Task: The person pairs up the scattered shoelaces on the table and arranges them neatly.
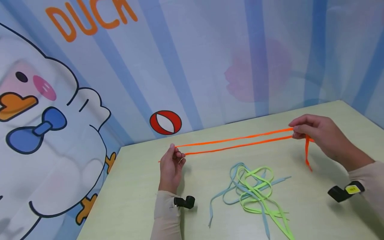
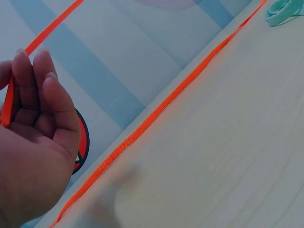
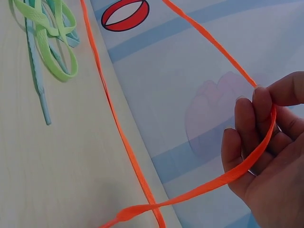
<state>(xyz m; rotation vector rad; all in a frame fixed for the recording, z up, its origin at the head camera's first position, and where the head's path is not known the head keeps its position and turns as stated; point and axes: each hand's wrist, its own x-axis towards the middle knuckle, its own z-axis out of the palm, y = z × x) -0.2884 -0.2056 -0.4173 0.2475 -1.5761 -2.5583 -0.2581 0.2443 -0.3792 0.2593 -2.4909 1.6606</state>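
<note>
An orange shoelace (image 1: 237, 145) runs between the two hands as two nearly parallel strands above the table. My left hand (image 1: 171, 163) pinches it at the left; in the left wrist view a strand (image 2: 54, 26) leads off from the fingertips, and a short end crosses the palm. At the right, my right hand (image 1: 319, 133) pinches the lace between thumb and fingers, with a tail (image 1: 307, 153) hanging below. In the right wrist view the lace (image 3: 223, 179) passes across the fingers and crosses the other strand lower down.
A light green shoelace (image 1: 255, 191) and a pale blue shoelace (image 1: 220, 193) lie in a loose tangle on the pale table (image 1: 120, 200), between the forearms. Behind the table's back edge hangs a striped, printed backdrop (image 1: 210, 66) with a cartoon duck at the left.
</note>
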